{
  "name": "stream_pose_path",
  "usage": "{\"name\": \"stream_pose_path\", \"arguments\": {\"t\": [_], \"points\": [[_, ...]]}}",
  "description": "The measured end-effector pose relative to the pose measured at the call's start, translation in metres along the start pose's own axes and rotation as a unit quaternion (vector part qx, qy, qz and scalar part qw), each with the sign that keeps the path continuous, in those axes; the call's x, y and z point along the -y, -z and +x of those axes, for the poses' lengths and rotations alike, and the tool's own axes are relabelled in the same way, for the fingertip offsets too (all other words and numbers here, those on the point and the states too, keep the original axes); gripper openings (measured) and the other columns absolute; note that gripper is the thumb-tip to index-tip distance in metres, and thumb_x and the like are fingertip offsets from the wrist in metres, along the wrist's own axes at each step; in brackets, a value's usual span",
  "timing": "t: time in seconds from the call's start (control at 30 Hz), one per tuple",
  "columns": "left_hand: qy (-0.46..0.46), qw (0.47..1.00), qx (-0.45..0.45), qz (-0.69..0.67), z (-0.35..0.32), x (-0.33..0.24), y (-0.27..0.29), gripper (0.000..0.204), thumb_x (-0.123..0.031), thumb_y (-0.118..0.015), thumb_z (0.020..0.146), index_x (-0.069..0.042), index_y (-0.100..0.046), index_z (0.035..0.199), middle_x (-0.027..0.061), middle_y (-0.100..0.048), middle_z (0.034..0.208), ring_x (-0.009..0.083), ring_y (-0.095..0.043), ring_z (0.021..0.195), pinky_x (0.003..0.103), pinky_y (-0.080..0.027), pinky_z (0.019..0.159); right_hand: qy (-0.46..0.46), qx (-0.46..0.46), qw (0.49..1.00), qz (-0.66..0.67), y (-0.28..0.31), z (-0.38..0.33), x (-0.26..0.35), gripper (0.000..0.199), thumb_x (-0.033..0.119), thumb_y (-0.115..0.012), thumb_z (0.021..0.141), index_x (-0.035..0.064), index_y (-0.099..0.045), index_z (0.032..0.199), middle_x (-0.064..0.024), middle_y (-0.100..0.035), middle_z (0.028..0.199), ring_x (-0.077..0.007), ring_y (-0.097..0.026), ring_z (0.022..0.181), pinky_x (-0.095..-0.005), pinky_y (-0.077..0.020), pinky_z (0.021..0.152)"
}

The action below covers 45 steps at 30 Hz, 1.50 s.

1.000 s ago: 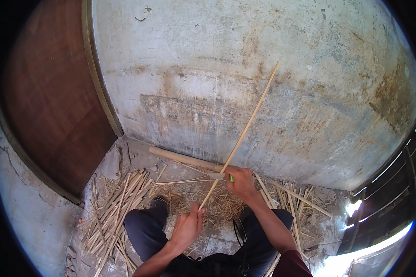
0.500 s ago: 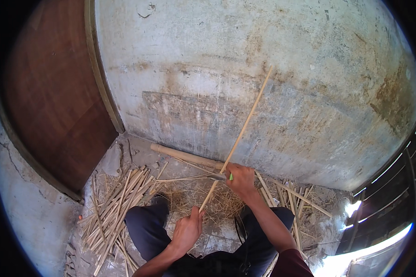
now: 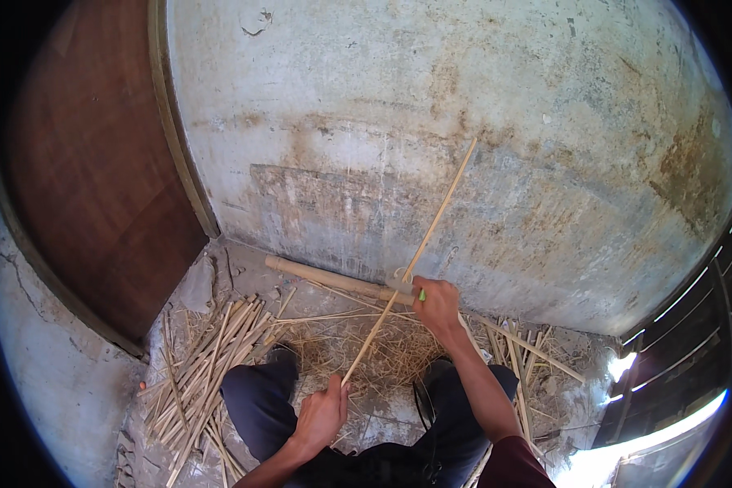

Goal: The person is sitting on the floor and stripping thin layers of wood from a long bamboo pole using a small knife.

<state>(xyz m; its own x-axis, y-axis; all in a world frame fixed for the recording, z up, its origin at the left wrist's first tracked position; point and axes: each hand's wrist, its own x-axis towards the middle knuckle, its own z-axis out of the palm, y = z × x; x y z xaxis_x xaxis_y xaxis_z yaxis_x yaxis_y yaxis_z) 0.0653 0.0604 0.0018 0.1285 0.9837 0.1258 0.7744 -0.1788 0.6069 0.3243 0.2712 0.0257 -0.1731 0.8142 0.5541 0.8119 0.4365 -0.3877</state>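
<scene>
My left hand (image 3: 321,415) grips the near end of a long thin bamboo strip (image 3: 431,232) that slants up and away to the right, in front of the grey wall. My right hand (image 3: 437,307) is closed on a knife with a green handle (image 3: 421,295), pressed against the strip about a third of the way along it. Below the hands lies a heap of fine shavings (image 3: 382,354) between my knees.
A thick bamboo pole (image 3: 325,278) lies on the floor along the concrete wall (image 3: 464,122). Several split bamboo strips (image 3: 207,362) are piled at the left, more at the right (image 3: 520,346). A brown wooden door (image 3: 98,179) stands at the left; a dark grille (image 3: 691,325) at the right.
The view has shifted slightly. My right hand with the knife has stayed at about the same place on the strip, and the strip keeps the same slant.
</scene>
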Motion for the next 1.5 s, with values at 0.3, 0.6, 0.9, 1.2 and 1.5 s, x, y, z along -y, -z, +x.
{"name": "stream_pose_path", "arguments": {"t": [0.3,0.6,0.9,1.2,1.5], "points": [[0.004,1.0,0.011,0.013,-0.009,-0.006,0.002,0.023,-0.024,-0.055,0.113,-0.002,-0.05,0.107,0.0239,-0.06,0.057,0.0495,-0.064,0.054,0.06,-0.051,0.053,0.011,0.009,1.0,-0.013,0.004,0.005,-0.004,0.006,0.008,-0.073,0.078,0.0117,-0.07,0.082,-0.0145,-0.074,0.077,-0.0395,-0.072,0.073,-0.0496,-0.0553,0.066],[-0.006,1.0,0.027,0.015,-0.027,0.0,0.013,0.023,-0.024,-0.056,0.112,-0.002,-0.051,0.107,0.0212,-0.059,0.055,0.0462,-0.064,0.051,0.058,-0.05,0.051,-0.013,-0.02,0.999,-0.041,0.009,0.017,-0.017,0.008,0.003,-0.069,0.077,0.0103,-0.068,0.081,-0.0141,-0.071,0.073,-0.0405,-0.071,0.071,-0.0521,-0.0547,0.068],[0.01,0.999,0.046,0.024,-0.045,0.011,0.009,0.024,-0.026,-0.055,0.113,-0.003,-0.05,0.106,0.0211,-0.06,0.055,0.0462,-0.065,0.052,0.059,-0.052,0.052,-0.141,-0.086,0.982,-0.091,-0.004,0.029,-0.065,0.013,0.01,-0.072,0.081,0.0139,-0.08,0.091,-0.021,-0.074,0.079,-0.0458,-0.073,0.078,-0.0546,-0.0586,0.073],[0.009,0.997,0.075,0.016,-0.063,0.027,0.003,0.023,-0.026,-0.055,0.112,-0.004,-0.051,0.108,0.022,-0.061,0.058,0.0482,-0.066,0.057,0.061,-0.053,0.056,-0.16,-0.119,0.977,-0.071,-0.006,0.025,-0.098,0.016,0.012,-0.067,0.088,0.0088,-0.082,0.094,-0.0267,-0.076,0.093,-0.0492,-0.072,0.09,-0.0568,-0.0571,0.083],[0.044,0.952,0.098,-0.286,-0.042,0.055,-0.003,0.03,-0.031,-0.052,0.116,-0.004,-0.06,0.106,0.0061,-0.057,0.064,0.0225,-0.056,0.048,0.042,-0.045,0.052,-0.258,0.137,0.791,0.538,0.017,0.021,-0.026,0.031,0.012,-0.054,0.099,0.0021,-0.073,0.12,-0.0001,-0.06,0.071,-0.0051,-0.04,0.054,-0.0258,-0.0312,0.052]]}}
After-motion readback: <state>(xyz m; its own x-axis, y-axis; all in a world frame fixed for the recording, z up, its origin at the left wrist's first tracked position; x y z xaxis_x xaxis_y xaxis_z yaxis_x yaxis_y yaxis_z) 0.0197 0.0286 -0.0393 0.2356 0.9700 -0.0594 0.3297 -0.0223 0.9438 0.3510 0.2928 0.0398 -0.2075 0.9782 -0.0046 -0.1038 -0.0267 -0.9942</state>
